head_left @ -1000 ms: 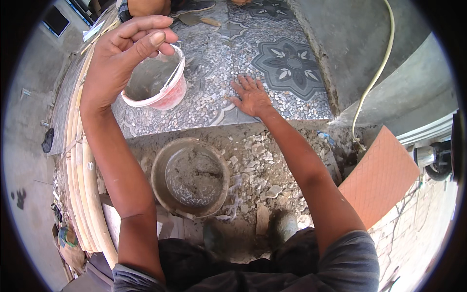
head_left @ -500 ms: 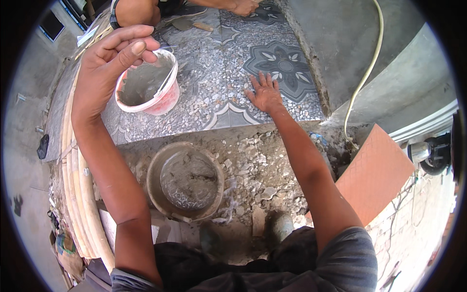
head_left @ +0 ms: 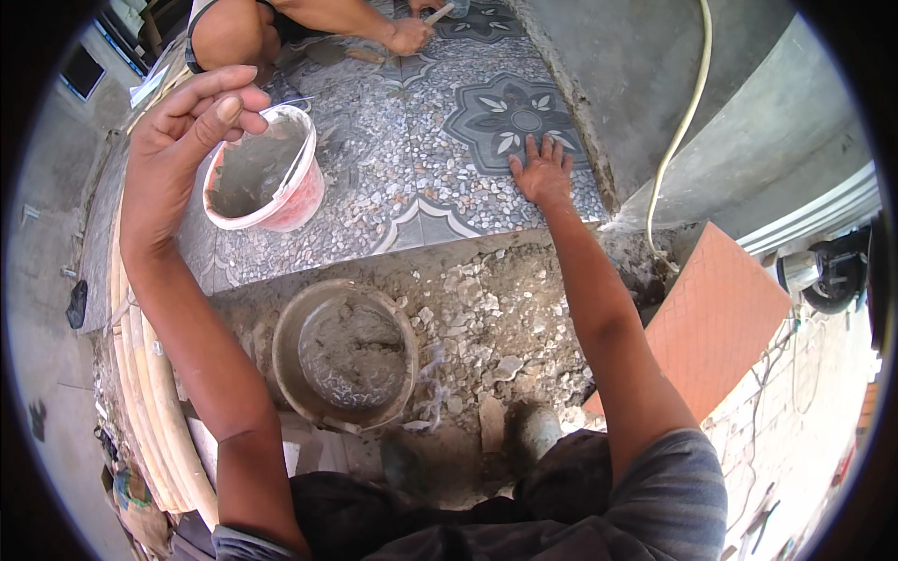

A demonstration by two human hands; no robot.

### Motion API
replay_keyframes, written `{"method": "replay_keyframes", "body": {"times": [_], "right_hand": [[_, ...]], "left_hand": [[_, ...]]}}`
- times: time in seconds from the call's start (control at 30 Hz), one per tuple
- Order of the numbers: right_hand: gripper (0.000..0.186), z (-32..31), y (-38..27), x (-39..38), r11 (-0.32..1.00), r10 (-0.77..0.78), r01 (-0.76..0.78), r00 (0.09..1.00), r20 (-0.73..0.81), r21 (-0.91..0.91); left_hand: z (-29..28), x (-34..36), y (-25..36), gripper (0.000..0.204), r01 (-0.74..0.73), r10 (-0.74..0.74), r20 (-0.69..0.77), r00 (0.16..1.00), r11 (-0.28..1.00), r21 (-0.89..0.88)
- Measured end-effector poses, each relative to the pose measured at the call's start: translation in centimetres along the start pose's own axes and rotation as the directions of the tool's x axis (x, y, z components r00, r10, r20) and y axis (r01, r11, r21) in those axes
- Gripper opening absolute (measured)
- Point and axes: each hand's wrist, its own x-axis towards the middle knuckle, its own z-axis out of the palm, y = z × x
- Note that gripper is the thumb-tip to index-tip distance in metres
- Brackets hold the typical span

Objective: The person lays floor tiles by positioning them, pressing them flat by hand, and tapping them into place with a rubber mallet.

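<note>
My left hand (head_left: 192,150) is raised at the left, thumb and fingers curled together in a loose pinch. Whatever may be between the fingertips is too small to make out. Just beyond it, a white and red bucket (head_left: 304,199) with grey mortar (head_left: 248,173) stands on the tiles. My right hand (head_left: 544,173) presses flat, fingers spread, on a floor tile (head_left: 477,201) with a pebble pattern and a dark flower motif (head_left: 524,120). Below the tile edge, a round basin (head_left: 279,351) holds wet mortar (head_left: 355,351).
A co-worker's hand (head_left: 410,35) grips a light handle (head_left: 438,14) at the far tiles. Bamboo poles (head_left: 154,411) run along the left. An orange-brown tile (head_left: 706,323) leans at the right, below a pale hose (head_left: 687,122). Rubble (head_left: 486,318) covers the ground by my feet.
The view has shifted slightly. My right hand has slid right along the tile toward the wall side, still flat. The co-worker's hand has come nearer with a handle in it. My left hand keeps its pinch.
</note>
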Motion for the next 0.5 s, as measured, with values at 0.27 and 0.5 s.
{"method": "replay_keyframes", "body": {"times": [0.27,0.5], "right_hand": [[0.075,0.4,-2.0,-0.9,0.990,-0.138,0.138,0.990,0.011,0.023],[0.074,-0.9,1.9,0.4,0.998,-0.058,0.057,0.998,0.022,0.019]], "left_hand": [[1.3,0.5,0.4,0.035,0.009,-0.013,0.106,0.994,0.999,0.037],[-0.3,0.0,0.1,0.034,-0.035,0.035,0.025,0.999,0.999,0.001]]}}
